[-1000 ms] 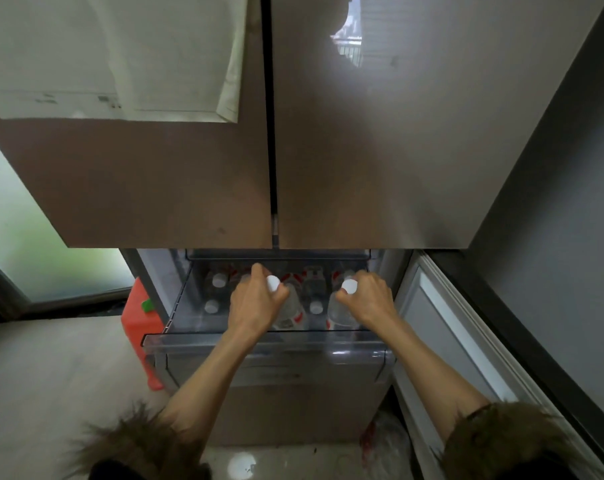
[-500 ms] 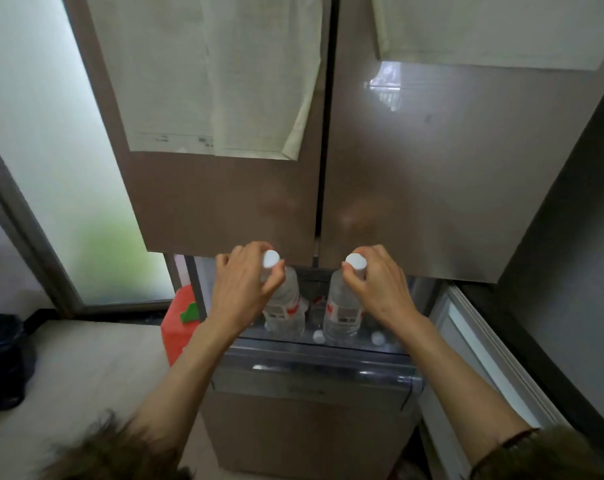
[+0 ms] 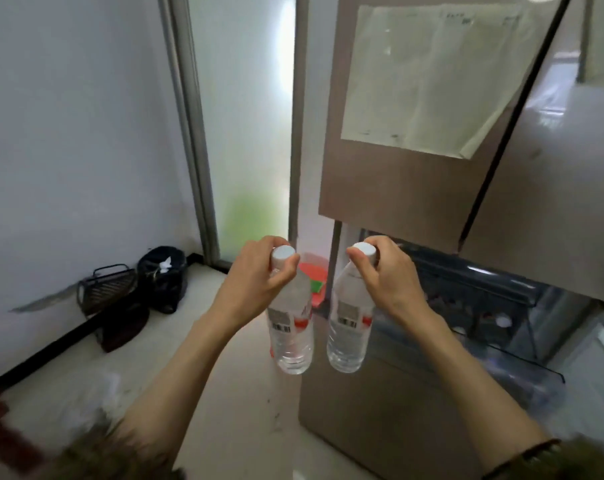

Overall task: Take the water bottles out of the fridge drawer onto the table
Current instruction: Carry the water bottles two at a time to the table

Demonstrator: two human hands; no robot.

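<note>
Two clear plastic water bottles with white caps and red-and-white labels, both hanging upright in the air, side by side and just apart, above the pale floor beside the fridge. Left hand (image 3: 259, 278) curled round the neck of the left bottle (image 3: 291, 327); right hand (image 3: 385, 275) pinching the neck of the right bottle (image 3: 349, 327). To the right, the open transparent fridge drawer (image 3: 494, 306), blurred white caps inside. Black bin (image 3: 162, 271) against the white wall.
</note>
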